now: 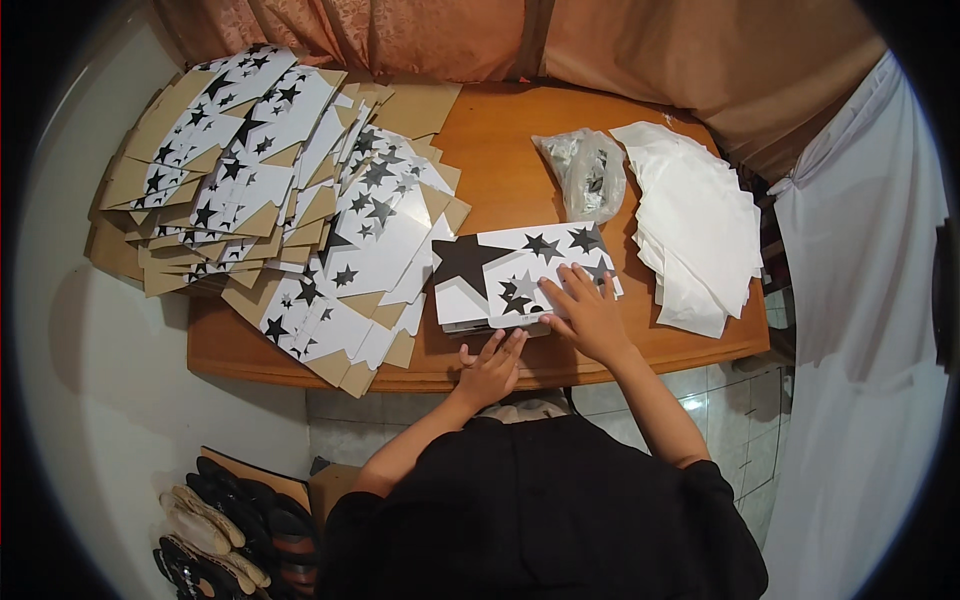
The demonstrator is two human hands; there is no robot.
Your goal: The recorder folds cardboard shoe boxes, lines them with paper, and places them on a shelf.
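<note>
A white cardboard box printed with black and grey stars lies near the front edge of the table, its lid down. My right hand rests on the lid's right part, fingers spread and nothing gripped. Against the box's front side is my left hand, with its fingers apart and their tips at the lid's front edge. Left of the box, a large heap of flat star-printed cardboard blanks overlaps in layers, with brown undersides showing.
Behind the box lies a clear plastic bag with dark and light contents. A fanned stack of white paper sheets is at the table's right. Orange-brown curtains hang behind the wooden table. Shoes stand on the floor, lower left.
</note>
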